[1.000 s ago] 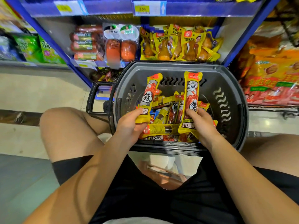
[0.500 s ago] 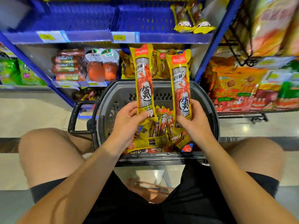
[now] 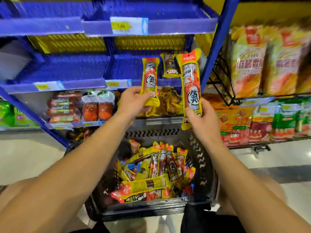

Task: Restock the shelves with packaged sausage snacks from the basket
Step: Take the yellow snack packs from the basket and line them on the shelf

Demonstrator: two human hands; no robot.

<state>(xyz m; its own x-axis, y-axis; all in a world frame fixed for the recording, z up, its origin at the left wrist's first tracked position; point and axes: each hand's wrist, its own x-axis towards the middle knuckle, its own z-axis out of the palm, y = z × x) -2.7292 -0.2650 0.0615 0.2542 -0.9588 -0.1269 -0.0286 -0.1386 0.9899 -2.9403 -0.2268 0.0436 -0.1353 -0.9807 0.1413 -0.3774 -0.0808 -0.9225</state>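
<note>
Two sausage packs raised before the shelf

Our left hand (image 3: 133, 100) grips one sausage pack (image 3: 150, 76) upright; our right hand (image 3: 200, 118) grips another pack (image 3: 191, 84). Below our hands, the basket (image 3: 204, 167) holds more packs.

A shop aisle: blue shelves (image 3: 94, 82) (price tags (image 3: 129, 25) on their edges) stocked with packaged snacks (image 3: 249, 61).

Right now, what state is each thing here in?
Left hand: grips a sausage pack by its lower end.
Left sausage pack: upright, raised before the blue shelf.
Right hand: grips another pack.
Right sausage pack: upright, raised.
Basket: holds many packs.
Blue shelf bin: nearly empty.
</note>
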